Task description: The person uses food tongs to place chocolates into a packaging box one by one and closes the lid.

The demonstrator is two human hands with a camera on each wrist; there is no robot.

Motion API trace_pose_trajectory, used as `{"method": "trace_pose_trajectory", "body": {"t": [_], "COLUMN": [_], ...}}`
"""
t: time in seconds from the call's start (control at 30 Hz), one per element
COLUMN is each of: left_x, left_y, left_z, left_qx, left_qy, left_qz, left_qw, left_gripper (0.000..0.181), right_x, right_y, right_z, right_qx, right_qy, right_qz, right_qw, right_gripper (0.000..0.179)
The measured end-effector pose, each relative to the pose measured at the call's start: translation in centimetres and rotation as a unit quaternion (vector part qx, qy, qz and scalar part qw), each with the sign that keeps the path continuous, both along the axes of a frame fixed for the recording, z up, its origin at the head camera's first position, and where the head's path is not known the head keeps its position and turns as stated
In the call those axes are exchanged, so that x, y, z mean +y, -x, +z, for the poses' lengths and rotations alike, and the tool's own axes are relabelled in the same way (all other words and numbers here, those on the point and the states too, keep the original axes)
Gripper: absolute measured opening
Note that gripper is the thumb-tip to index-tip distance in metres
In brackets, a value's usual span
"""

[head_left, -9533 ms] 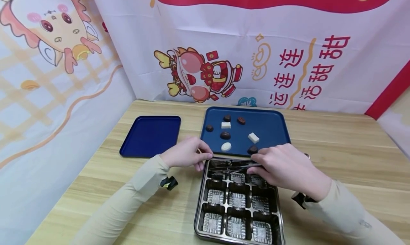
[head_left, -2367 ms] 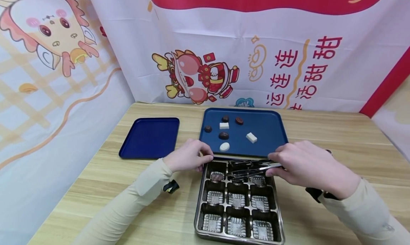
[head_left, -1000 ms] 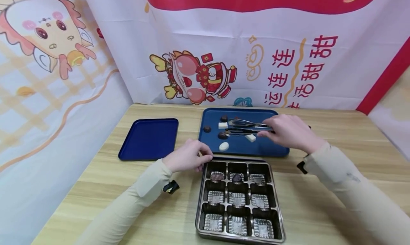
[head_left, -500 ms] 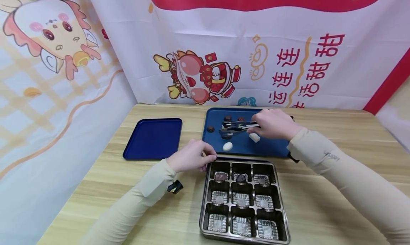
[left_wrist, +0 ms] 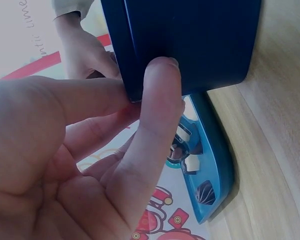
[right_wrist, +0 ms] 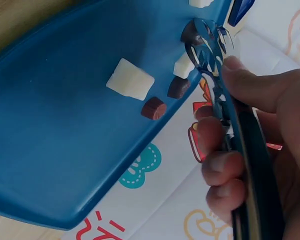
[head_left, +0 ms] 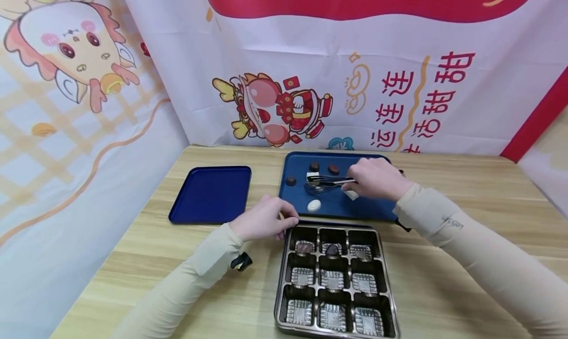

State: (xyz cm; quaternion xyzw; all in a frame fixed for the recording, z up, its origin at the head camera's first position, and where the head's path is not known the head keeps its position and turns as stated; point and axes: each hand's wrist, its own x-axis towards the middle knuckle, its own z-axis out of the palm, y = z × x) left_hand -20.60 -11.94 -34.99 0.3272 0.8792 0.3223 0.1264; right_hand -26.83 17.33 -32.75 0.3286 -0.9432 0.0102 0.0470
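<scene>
In the head view, my left hand point(head_left: 267, 218) pinches the back left corner of a dark box point(head_left: 317, 286) with a nine-compartment insert. The left wrist view shows its blue outer side point(left_wrist: 205, 40) between thumb and finger. A reddish-brown chocolate point(head_left: 304, 248) sits in the back left compartment, a dark chocolate point(head_left: 332, 250) in the back middle one. My right hand point(head_left: 377, 178) grips metal tongs point(head_left: 330, 183) low over the blue tray point(head_left: 377, 208). In the right wrist view, the tong tips are at a dark oval chocolate point(right_wrist: 190, 34); whether they clamp it I cannot tell.
Also on the tray lie a white oval chocolate point(head_left: 314, 205), white blocks point(right_wrist: 131, 80) and small brown chocolates point(head_left: 290, 181). A smaller dark blue tray point(head_left: 210, 196) stands to the left. Printed cloth point(head_left: 186, 73) hangs behind the wooden table point(head_left: 151, 220).
The dark chocolate from the tray's front edge now sits in the box's back middle compartment. My right hand and tongs moved from the box to the tray; the left stayed at the corner.
</scene>
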Motion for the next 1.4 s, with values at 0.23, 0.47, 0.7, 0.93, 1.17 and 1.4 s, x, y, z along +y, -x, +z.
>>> {"method": "trace_pose_trajectory", "body": {"t": [0.23, 0.47, 0.7, 0.93, 1.17, 1.4], "left_x": [-0.2, 0.0, 0.1, 0.1, -0.1, -0.1], "left_y": [0.0, 0.2, 0.1, -0.1, -0.1, 0.1], "left_z": [-0.3, -0.2, -0.3, -0.1, -0.2, -0.1], "left_qx": [-0.007, -0.003, -0.005, -0.009, -0.008, 0.002], "left_qy": [-0.004, -0.001, -0.006, -0.008, -0.006, 0.002], "left_qz": [0.000, 0.000, -0.004, 0.001, 0.004, 0.001], "left_qw": [1.0000, 1.0000, 1.0000, 0.9999, 0.9999, 1.0000], "left_gripper": [0.012, 0.012, 0.012, 0.012, 0.012, 0.012], "right_x": [0.5, 1.5, 2.8, 4.2, 5.2, 6.2], "right_y": [-0.1, -0.7, -1.2, -1.9, -2.7, -3.3], "right_z": [-0.4, -0.5, -0.7, 0.1, 0.7, 1.0], "right_qx": [0.012, 0.014, 0.024, 0.032, 0.024, 0.025], "right_qy": [0.019, 0.041, 0.045, 0.053, 0.057, 0.053], "right_qz": [0.019, 0.004, -0.007, -0.037, -0.056, -0.073], "right_qw": [0.9996, 0.9991, 0.9987, 0.9974, 0.9965, 0.9956], "right_gripper": [0.043, 0.046, 0.042, 0.030, 0.038, 0.038]}}
